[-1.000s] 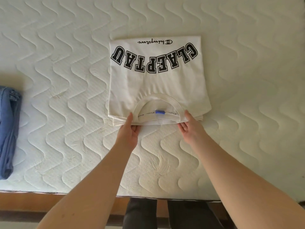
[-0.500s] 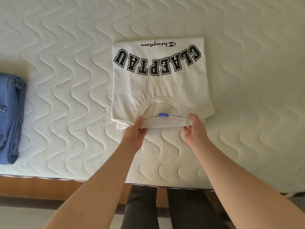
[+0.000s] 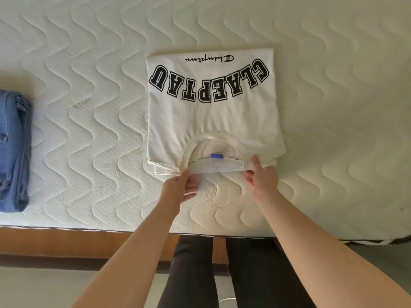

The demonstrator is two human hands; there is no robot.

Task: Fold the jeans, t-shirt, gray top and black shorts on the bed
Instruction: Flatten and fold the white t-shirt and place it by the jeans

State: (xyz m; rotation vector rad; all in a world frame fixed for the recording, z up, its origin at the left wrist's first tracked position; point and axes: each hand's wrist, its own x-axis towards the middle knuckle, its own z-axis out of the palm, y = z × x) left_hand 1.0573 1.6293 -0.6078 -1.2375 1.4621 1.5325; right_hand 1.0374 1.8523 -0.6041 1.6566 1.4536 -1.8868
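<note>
Centre frame on the mattress (image 3: 89, 130), the folded t-shirt (image 3: 213, 116) looks light and limp; left hand (image 3: 178, 190) and right hand (image 3: 262, 178) pinch its near collar edge, the sensible hold for stacked layers likely to slide.

Single head view, wide-angle, looks steeply down over bed (image 3: 333, 107) edge, close above.

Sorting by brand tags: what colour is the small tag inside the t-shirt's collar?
Blue tag, on the white t-shirt; head view.
</note>
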